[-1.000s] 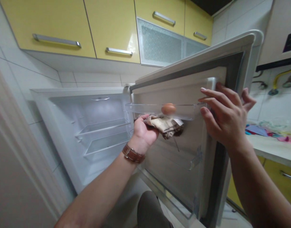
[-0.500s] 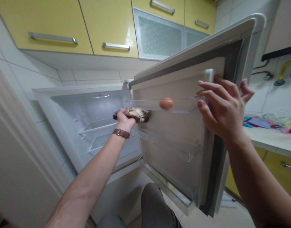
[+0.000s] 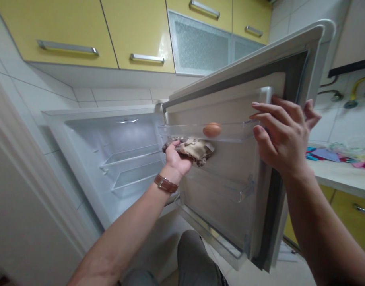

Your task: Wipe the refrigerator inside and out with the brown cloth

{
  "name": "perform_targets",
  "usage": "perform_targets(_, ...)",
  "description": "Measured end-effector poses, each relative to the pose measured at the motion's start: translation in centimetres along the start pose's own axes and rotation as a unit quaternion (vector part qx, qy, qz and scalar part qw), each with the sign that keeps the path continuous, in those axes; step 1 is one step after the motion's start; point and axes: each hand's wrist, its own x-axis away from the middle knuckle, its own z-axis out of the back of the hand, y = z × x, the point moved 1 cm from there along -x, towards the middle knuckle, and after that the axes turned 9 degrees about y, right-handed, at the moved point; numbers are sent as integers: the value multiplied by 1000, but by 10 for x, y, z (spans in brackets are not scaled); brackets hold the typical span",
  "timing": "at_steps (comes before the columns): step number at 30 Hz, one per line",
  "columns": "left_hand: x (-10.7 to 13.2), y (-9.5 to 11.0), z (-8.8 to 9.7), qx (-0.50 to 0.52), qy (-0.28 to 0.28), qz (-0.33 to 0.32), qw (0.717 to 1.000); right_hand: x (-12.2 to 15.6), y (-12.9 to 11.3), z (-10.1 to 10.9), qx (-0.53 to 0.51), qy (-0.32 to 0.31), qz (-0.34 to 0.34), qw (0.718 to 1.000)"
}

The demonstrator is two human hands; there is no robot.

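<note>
A crumpled beige and brown patterned cloth (image 3: pixel 197 150) is gripped in my left hand (image 3: pixel 177 159), just below the top door shelf (image 3: pixel 182 130) and close to the inner face of the open fridge door (image 3: pixel 218 174). One brown egg (image 3: pixel 212 130) lies on that clear shelf. At the door's free edge is my right hand (image 3: pixel 285 137), its fingers spread over the end of the shelf and the door frame. Whether all its fingertips touch the door I cannot tell. A brown strap watch (image 3: pixel 165 184) is on my left wrist.
The fridge interior (image 3: pixel 105 135) with glass shelves (image 3: pixel 131 155) stands at left. Lower door shelves (image 3: pixel 218 184) jut out below the cloth. Yellow cabinets (image 3: pixel 140 31) hang above. At right, a counter (image 3: pixel 340 172) holds coloured cloths (image 3: pixel 325 154); my knee (image 3: pixel 191 254) is beneath the door.
My left hand has carried the cloth right and slightly down, from near the door's hinge side to beneath the egg. My right hand remains almost in place at the door edge.
</note>
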Motion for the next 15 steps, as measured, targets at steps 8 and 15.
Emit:
perform_targets(8, 83, -51, -25, -37, -128, 193, 972, 1, 3, 0, -14, 22, 8, 1000)
perform_targets(15, 54, -26, -21, -69, -88, 138, 984, -2, -4, 10, 19, -58, -7, 998)
